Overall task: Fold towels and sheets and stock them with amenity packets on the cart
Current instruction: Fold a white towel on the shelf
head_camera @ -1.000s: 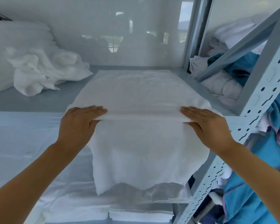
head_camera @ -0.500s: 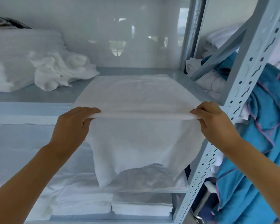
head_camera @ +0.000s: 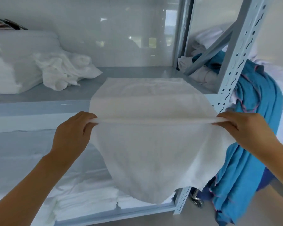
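Note:
A white towel [head_camera: 147,98] lies half on the grey-blue shelf [head_camera: 44,95]; its near half hangs down over the front edge. My left hand [head_camera: 73,132] pinches the towel's fold line at its left side. My right hand [head_camera: 242,128] pinches the same fold line at the right side. The fold is lifted clear of the shelf edge and stretched taut between both hands.
A crumpled white cloth [head_camera: 64,70] and a stack of white linen [head_camera: 11,62] sit at the shelf's back left. Folded white towels [head_camera: 88,201] fill the lower shelf. A perforated metal upright [head_camera: 235,62] stands right, with blue cloth [head_camera: 255,128] draped beyond it.
My hands went from lying flat on the towel at the shelf edge to pinching its fold. They have lifted it and pulled it toward me, spreading wider apart.

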`<action>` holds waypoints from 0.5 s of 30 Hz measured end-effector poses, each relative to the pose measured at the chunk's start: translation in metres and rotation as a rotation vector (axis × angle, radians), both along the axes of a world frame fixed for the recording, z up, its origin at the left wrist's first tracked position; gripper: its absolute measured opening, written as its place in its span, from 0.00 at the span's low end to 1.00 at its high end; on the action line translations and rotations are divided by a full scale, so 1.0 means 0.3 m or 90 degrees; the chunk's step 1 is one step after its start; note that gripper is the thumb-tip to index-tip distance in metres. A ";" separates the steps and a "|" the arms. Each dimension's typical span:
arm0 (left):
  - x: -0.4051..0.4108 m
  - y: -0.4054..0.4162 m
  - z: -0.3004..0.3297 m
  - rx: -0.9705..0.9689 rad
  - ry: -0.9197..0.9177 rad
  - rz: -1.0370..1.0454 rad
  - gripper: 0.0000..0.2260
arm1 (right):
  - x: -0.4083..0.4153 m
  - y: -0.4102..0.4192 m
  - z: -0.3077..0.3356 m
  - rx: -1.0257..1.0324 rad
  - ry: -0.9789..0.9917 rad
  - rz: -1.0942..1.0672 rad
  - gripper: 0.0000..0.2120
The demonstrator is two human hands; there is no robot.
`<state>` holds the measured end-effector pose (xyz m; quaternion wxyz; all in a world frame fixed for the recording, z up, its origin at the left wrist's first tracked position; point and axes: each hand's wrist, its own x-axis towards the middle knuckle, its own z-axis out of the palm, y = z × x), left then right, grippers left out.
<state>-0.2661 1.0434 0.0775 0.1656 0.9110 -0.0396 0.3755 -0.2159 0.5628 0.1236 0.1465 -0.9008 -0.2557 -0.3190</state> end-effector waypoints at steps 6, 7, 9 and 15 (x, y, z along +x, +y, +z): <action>-0.026 -0.062 0.004 -0.032 0.001 -0.080 0.05 | -0.186 -0.066 0.000 0.007 0.022 -0.073 0.08; -0.026 -0.075 0.004 -0.034 0.000 -0.095 0.06 | -0.208 -0.080 0.004 0.008 0.022 -0.087 0.10; -0.020 -0.096 0.005 -0.040 -0.001 -0.119 0.06 | -0.244 -0.103 0.011 0.002 0.013 -0.110 0.12; 0.007 -0.104 0.033 -0.042 -0.053 -0.176 0.05 | -0.285 -0.144 0.038 0.002 -0.028 -0.136 0.12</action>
